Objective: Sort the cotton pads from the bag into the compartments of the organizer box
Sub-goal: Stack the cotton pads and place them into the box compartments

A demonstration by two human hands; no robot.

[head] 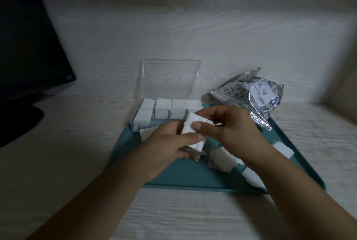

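A clear organizer box stands on the far left of a teal tray, its lid raised. White cotton pads fill its visible compartments. Over the tray's middle, my left hand holds a small stack of white cotton pads, thumb on top. My right hand pinches the top pad of that stack with thumb and fingers. The crumpled clear bag lies at the tray's far right corner. Loose pads lie on the tray under my right wrist.
A dark monitor and its base stand at the left on the pale wood-grain desk. A wall of the same wood grain rises behind the box. More loose pads lie near the tray's right edge.
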